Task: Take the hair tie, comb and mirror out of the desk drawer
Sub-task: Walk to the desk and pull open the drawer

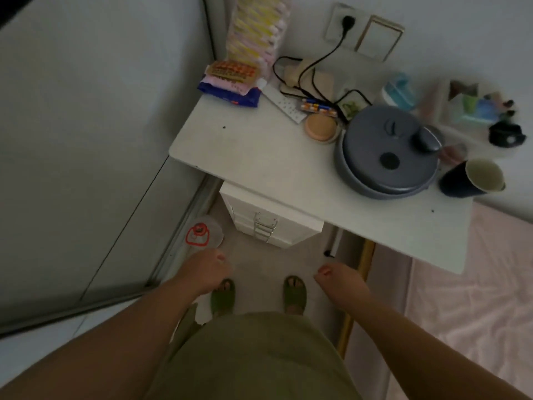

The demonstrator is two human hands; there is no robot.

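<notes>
A white drawer unit [269,217] with several closed drawers and metal handles [264,229] stands under the white desk [259,157]. Hair tie, comb and mirror are not visible; the drawers hide their contents. My left hand [206,269] hangs low in front of the drawers, to their lower left, fingers loosely curled and holding nothing. My right hand [341,280] hangs to the drawers' lower right, fingers curled in, also empty. Neither hand touches the drawers.
On the desk sit a grey lidded pot [386,154], a dark cup [473,177], a round compact [321,127], snack packs [230,82], cables and small clutter. A pink bed [461,298] lies to the right, a sliding door [86,168] to the left, and a plastic bag [204,233] on the floor.
</notes>
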